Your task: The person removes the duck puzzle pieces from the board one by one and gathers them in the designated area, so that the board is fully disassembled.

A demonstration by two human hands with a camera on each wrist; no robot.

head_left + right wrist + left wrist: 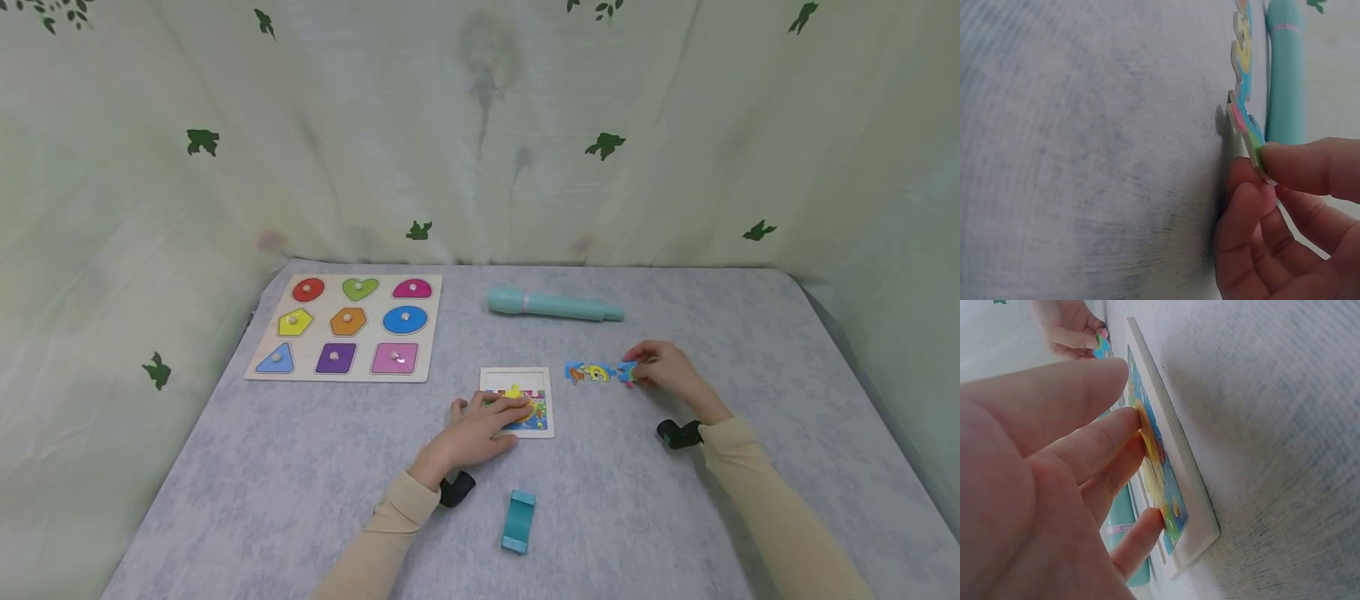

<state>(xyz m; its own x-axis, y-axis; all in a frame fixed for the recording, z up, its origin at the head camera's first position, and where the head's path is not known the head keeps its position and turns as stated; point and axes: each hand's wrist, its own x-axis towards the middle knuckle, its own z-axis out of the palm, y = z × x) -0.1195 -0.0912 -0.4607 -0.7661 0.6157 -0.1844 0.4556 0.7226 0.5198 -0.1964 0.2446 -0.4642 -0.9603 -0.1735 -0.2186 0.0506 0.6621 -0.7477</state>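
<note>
A small white puzzle tray (551,417) lies mid-table, its lower part filled with colourful picture pieces (1170,490) and its upper strip bare. My left hand (472,435) rests across it, fingers extended and fingertips on the picture. To the right, my right hand (667,371) pinches a blue, green and pink jigsaw piece (1246,132) between thumb and fingers. That piece is tilted, its near end raised off the cloth and its far end right at a short row of jigsaw pieces (587,372) lying flat. Part of the tray's picture is hidden under the left hand.
A wooden shape board (341,340) with knobbed coloured shapes lies at the back left. Behind the tray lies a teal stick-like object (555,306) with a thicker end. A teal curved holder (518,522) sits near the front. A patterned curtain (480,133) hangs behind the table.
</note>
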